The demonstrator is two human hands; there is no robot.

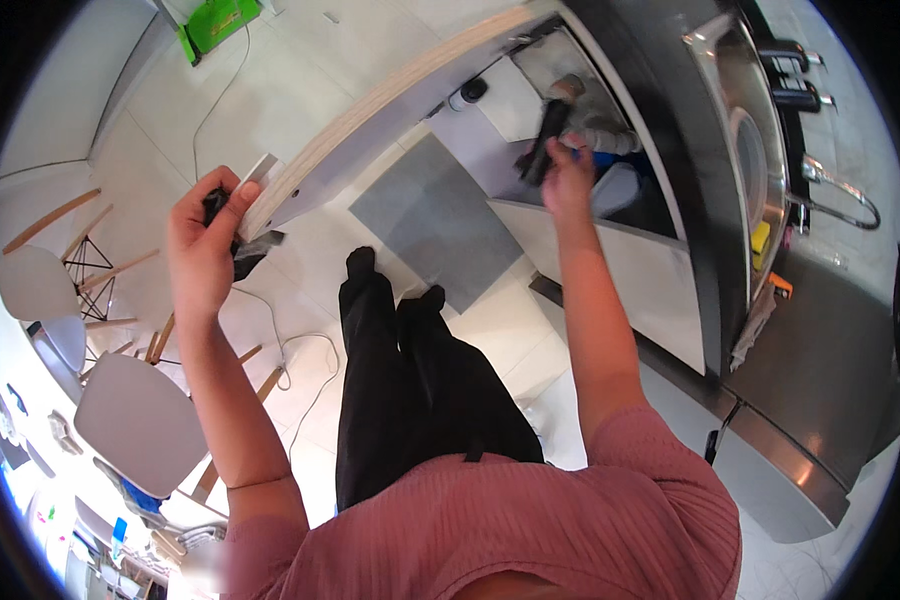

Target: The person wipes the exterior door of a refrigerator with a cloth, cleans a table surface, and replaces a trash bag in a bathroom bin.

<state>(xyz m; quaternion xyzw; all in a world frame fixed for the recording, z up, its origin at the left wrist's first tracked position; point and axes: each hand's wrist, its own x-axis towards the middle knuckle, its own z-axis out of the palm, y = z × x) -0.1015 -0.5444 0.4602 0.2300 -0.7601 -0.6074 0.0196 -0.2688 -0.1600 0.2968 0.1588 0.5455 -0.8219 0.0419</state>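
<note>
My left hand [210,232] is closed around crumpled black plastic [251,261], seemingly a bag, at the outer edge of a swung-out cabinet door [390,94]. Its thumb rests against a white piece [259,171] at that edge, perhaps the handle. Inside the sink cabinet, my right hand [568,180] has its fingers on a long dark object [547,139]; blur hides what it is. Close to that hand are a grey ribbed hose [607,141], something blue [606,160] and a pale rounded container [616,187]. A dark-capped bottle [469,94] stands farther in.
A grey mat [439,217] lies on the tiles before my feet. Right of me runs the counter with a steel sink [750,150] and faucet [840,191]. Chairs [139,424] stand at left. A thin cable [281,337] crosses the floor; a green dustpan [217,26] lies beyond.
</note>
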